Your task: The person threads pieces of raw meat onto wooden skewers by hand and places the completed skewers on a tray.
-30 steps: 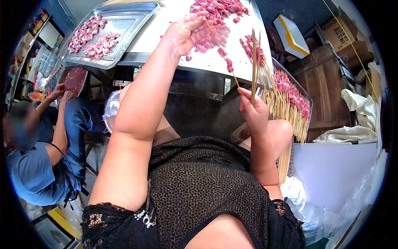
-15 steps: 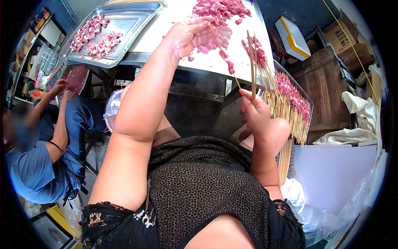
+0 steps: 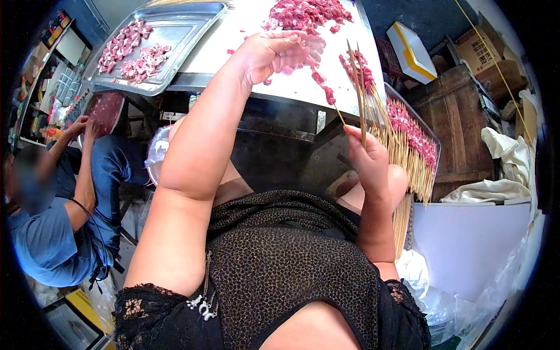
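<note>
Toward two o'clock, the right hand [image 3: 370, 157] grasps thin tan wooden skewers [image 3: 362, 124], likely light, stiff, best held below slippery-looking red meat chunks [image 3: 330, 95]; whether the left hand [image 3: 271, 57] grips anything, I cannot tell.

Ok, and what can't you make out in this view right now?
In the head view:
The bare left hand: its fingers blur over the heap of raw red meat, so any grip is unclear.
That heap's far part: cut off by the top edge.
The slim tan wooden sticks: lower ends hidden by the right hand.
The brown cardboard box: print too small to read.
</note>
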Demonstrator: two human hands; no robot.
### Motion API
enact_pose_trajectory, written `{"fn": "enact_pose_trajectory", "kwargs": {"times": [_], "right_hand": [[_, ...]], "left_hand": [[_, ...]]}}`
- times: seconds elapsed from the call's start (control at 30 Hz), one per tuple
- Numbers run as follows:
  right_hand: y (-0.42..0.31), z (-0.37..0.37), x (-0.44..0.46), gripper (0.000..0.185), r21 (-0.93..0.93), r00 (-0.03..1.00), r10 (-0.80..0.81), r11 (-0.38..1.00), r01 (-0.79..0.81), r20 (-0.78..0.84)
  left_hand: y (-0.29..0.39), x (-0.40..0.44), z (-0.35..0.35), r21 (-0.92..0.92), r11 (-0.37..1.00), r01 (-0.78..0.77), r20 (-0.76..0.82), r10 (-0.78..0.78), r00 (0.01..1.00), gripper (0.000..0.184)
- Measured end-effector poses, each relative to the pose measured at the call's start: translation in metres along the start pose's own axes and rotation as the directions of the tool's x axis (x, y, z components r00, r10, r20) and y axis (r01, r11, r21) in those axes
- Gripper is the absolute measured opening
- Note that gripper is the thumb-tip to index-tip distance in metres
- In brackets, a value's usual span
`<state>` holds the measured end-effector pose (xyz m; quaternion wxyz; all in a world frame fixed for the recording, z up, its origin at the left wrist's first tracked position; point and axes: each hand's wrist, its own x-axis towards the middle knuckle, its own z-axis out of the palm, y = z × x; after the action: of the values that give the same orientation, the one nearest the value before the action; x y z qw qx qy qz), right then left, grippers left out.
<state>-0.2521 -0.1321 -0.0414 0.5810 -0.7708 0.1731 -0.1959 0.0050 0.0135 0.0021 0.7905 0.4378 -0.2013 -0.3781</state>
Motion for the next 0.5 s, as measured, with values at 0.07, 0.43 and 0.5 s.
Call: {"fn": "enact_pose_trajectory", "kwargs": {"times": [0.07,0.43,0.5], "right_hand": [[0.0,0.003,0.001,0.022,0.018,1.0,-0.007,1.0,0.007,0.009],[0.004,0.012,0.008,0.023,0.24,0.994,0.107,0.964,-0.112,0.036],[0.006,0.012,0.009,0.02,0.246,0.995,0.092,0.964,-0.1,0.044]], "left_hand": [[-0.001,-0.001,0.001,-0.018,1.0,-0.01,0.036,0.01,0.999,0.026],[-0.011,0.004,0.004,-0.105,0.984,0.141,0.215,-0.116,0.97,0.037],[-0.017,0.002,0.014,-0.014,0.997,0.082,0.162,-0.078,0.984,0.037]]}}
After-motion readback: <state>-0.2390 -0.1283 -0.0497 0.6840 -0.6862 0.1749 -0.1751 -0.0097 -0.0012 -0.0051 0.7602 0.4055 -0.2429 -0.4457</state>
